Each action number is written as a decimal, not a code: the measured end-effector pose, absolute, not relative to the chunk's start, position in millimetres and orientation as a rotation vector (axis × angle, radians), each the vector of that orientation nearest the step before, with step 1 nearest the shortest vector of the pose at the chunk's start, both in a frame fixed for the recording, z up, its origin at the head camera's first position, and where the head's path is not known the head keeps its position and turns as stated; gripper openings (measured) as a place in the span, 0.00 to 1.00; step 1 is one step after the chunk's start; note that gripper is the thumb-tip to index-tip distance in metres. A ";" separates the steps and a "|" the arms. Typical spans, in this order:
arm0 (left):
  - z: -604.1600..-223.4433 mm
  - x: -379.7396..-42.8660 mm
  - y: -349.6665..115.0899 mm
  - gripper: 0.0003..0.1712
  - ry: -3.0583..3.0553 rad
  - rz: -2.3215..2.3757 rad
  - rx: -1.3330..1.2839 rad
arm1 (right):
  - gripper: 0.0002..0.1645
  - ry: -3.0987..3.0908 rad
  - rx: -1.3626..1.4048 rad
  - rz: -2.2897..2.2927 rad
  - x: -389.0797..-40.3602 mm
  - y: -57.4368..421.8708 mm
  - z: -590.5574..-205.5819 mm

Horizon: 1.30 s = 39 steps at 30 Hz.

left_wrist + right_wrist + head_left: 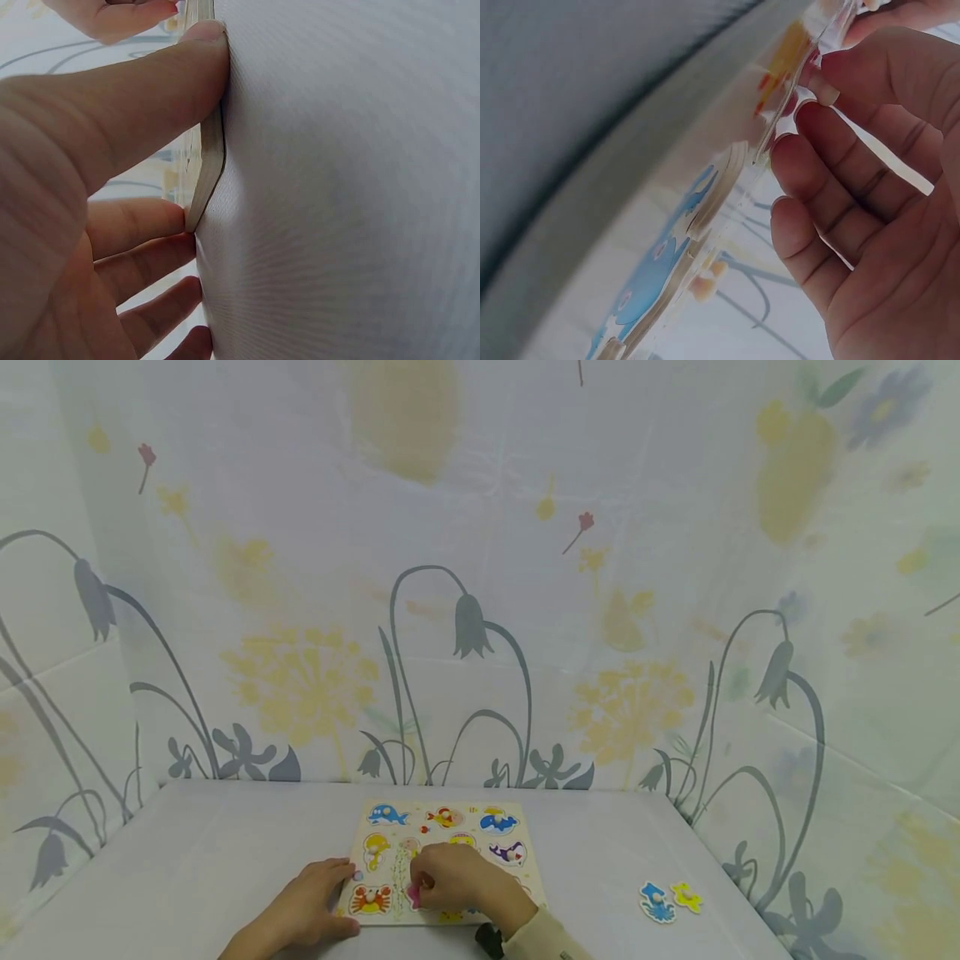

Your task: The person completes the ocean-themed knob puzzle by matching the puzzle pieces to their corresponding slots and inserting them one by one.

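Note:
A pale wooden peg puzzle board (405,920) with sea-animal pieces lies on the table. My left hand (311,902) rests at its near left corner, thumb (172,82) against the front edge and extended fingers (139,225) along the left side. Over the lower middle of the board, my right hand (457,872) pinches the small wooden knob (826,91) of a pink puzzle piece (413,897) between thumb and index finger. That piece is mostly hidden by the hand. Beside it sits a red crab piece (371,900).
To the right of the board, a blue squid-like piece (657,903) and a yellow star-shaped piece (686,897) lie on the white tabletop (592,860). A flower-printed curtain (480,693) stands behind the table and along its sides.

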State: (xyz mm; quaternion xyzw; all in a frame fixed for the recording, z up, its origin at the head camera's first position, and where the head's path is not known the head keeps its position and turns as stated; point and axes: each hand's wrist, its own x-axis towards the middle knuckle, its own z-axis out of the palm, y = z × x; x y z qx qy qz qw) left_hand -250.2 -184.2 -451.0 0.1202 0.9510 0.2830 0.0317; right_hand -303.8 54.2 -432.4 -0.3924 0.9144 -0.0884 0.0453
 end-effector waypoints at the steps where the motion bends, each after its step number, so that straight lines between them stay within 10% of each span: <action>1: -451.0 -250.3 -184.2 0.45 2.928 0.872 0.369 | 0.04 2.790 -1.197 -0.272 -304.0 54.3 -432.9; 19: -451.3 -249.9 -183.8 0.45 2.906 0.894 0.343 | 0.04 2.846 -1.121 -0.247 -303.3 71.1 -425.7; 39: -454.0 -251.0 -186.0 0.45 2.916 0.911 0.357 | 0.05 3.057 -0.947 -0.337 -297.6 217.7 -415.9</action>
